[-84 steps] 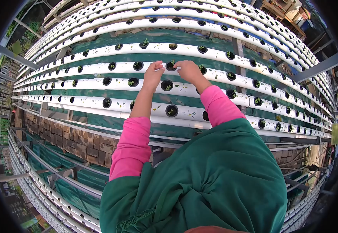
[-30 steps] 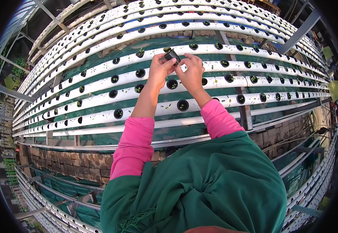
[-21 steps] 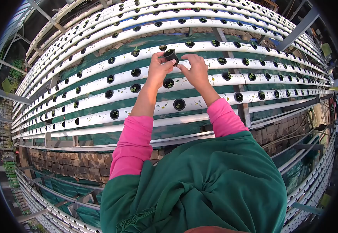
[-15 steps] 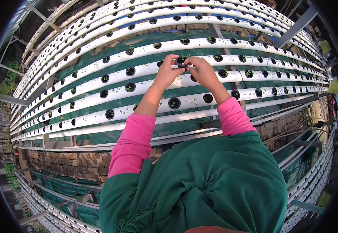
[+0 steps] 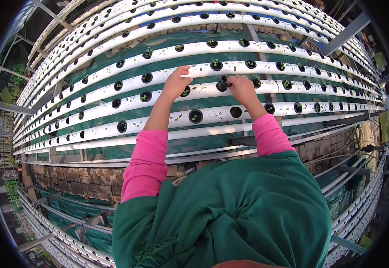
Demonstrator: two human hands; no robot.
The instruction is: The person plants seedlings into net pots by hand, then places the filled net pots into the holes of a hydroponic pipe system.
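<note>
My right hand (image 5: 242,89) pinches the rim of a small black net pot (image 5: 223,84), which is tilted over the third white pipe from the front's neighbouring row. Above it, a black pot with a green seedling (image 5: 216,65) sits in a hole of the white pipe (image 5: 198,69) behind. My left hand (image 5: 176,83) is raised over the pipes with its fingers apart and nothing in them. Just beside its wrist, a pot with a seedling (image 5: 186,91) sits in a hole. Nearer me, the front pipe (image 5: 212,115) has a dark hole (image 5: 236,112) and a black pot (image 5: 195,116).
Long rows of white pipes with potted seedlings run left to right over green sheeting (image 5: 114,151). A metal post (image 5: 346,31) slants at the upper right. Brickwork (image 5: 78,178) and more pipes (image 5: 359,228) lie low at the sides.
Both hands have parted from the seedling pot they held together, and one with a seedling now sits in the pipe there. My left hand moved left and opened; my right hand moved down to another pot.
</note>
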